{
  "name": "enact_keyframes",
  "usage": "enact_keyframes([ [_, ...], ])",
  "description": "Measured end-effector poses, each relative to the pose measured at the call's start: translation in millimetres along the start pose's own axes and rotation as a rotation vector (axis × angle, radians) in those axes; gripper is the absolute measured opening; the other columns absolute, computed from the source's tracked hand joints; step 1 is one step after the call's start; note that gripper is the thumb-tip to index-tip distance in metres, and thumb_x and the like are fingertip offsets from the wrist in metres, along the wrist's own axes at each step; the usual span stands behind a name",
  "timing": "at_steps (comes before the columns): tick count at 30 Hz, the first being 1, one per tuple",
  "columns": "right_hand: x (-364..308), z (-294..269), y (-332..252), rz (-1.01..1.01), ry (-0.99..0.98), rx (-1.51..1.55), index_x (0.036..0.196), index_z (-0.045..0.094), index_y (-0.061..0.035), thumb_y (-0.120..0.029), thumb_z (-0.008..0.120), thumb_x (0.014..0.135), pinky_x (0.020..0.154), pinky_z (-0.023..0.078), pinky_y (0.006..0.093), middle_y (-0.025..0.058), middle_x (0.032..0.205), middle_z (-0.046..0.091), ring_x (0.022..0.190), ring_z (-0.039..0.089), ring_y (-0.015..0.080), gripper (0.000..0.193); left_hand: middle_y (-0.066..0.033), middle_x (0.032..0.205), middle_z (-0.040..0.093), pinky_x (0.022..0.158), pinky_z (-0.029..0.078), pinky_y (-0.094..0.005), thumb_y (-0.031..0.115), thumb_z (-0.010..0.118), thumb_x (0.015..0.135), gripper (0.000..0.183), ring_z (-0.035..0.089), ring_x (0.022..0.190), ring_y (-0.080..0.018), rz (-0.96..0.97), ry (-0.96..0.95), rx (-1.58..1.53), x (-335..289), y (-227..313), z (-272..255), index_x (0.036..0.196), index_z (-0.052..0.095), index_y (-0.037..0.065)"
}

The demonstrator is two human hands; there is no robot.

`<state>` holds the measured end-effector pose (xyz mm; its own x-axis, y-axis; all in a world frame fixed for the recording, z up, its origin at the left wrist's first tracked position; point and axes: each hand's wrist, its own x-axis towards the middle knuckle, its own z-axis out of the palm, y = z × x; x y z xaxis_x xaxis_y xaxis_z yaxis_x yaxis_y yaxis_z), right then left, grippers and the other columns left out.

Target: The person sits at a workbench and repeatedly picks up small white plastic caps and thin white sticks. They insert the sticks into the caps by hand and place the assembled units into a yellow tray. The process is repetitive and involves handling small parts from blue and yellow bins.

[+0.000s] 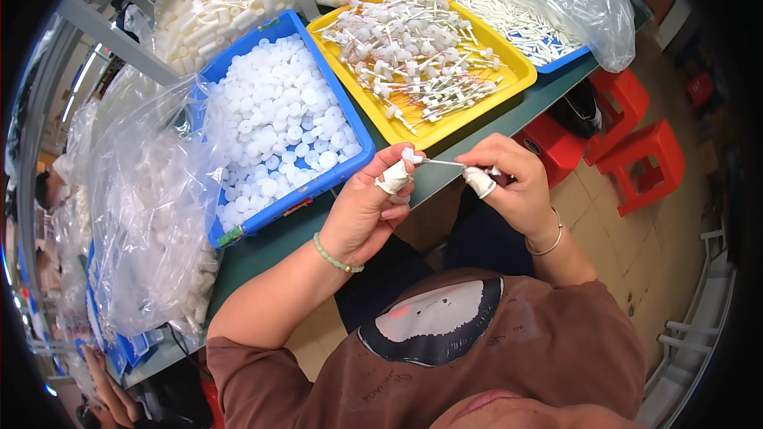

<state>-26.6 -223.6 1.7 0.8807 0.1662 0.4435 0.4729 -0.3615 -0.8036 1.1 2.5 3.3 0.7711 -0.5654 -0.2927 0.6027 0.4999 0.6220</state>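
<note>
Here both hands meet in front of the chest, above the near edge of the green surface [266,264]. The left hand [372,206] pinches a small white piece [410,156] at its fingertips, and the right hand [517,183] grips a thin rod [443,163] that runs across the gap to that piece. Whether the two are joined, I can't tell. White wrapping [394,179] covers the left thumb, with more on the right one.

Straight ahead sits a yellow tray [520,78] heaped with white-capped sticks [405,40] and thin reddish wires. To its left, a blue tray [350,163] brims with translucent white caps [278,103]; its near rim carries a green patch [230,237] and a red one, with no wording I can make out on either. Clear plastic bags [143,214] bulge alongside.

And the lettering? It's on the brown shirt [556,334]: small dark print and scribbles around a black-and-white cartoon figure [433,322]. Red stools [648,163] stand off to the right.
</note>
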Motion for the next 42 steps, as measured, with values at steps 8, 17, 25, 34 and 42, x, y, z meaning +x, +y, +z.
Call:
enact_keyframes([
  [8,4,12,-6,-0.386,0.142,-0.356,0.096,0.068,-0.0041,0.002,0.068,0.073,0.057,0.046,0.0244,0.0094,0.083,0.061,0.069,0.060,0.0173,0.024,0.0027,0.099,0.057,0.049,0.033,-0.0130,0.017,0.067,0.087,0.028,0.043,0.070,-0.0006,0.025,-0.017,0.055,1,-3,-3,0.111,0.054,0.013],
  [17,11,32,-9,-0.271,0.224,-0.136,0.096,0.068,-0.0033,0.002,0.069,0.074,0.057,0.045,0.0233,0.0073,0.085,0.065,0.068,0.060,0.0157,0.023,0.0021,0.091,0.060,0.051,0.033,-0.0152,0.014,0.066,0.088,0.025,0.045,0.069,-0.0018,0.029,0.016,0.035,0,-3,-3,0.110,0.057,0.008],
  [25,11,36,-3,0.384,0.157,0.605,0.096,0.068,-0.0034,0.000,0.070,0.074,0.057,0.047,0.0241,0.0068,0.082,0.067,0.067,0.063,0.0176,0.023,0.0035,0.088,0.056,0.050,0.032,-0.0145,0.011,0.066,0.087,0.025,0.041,0.064,-0.0009,0.042,-0.016,0.116,0,-5,-2,0.111,0.059,0.010],
  [34,11,29,-11,-0.253,0.101,-0.089,0.093,0.068,-0.0044,-0.005,0.074,0.072,0.058,0.048,0.0278,0.0076,0.077,0.065,0.066,0.062,0.0208,0.022,-0.0002,0.098,0.062,0.066,0.042,-0.0183,0.008,0.068,0.084,0.030,0.053,0.079,-0.0040,0.158,-0.071,0.245,-6,-8,4,0.113,0.060,0.007],
  [42,5,42,3,-0.073,0.005,0.271,0.093,0.066,-0.0012,-0.004,0.067,0.081,0.066,0.047,0.0258,0.0084,0.087,0.065,0.078,0.061,0.0152,0.013,-0.0026,0.100,0.064,0.082,0.048,-0.0236,0.007,0.071,0.082,0.033,0.059,0.092,-0.0087,0.306,-0.080,0.423,-4,-11,-3,0.113,0.061,0.004],
])
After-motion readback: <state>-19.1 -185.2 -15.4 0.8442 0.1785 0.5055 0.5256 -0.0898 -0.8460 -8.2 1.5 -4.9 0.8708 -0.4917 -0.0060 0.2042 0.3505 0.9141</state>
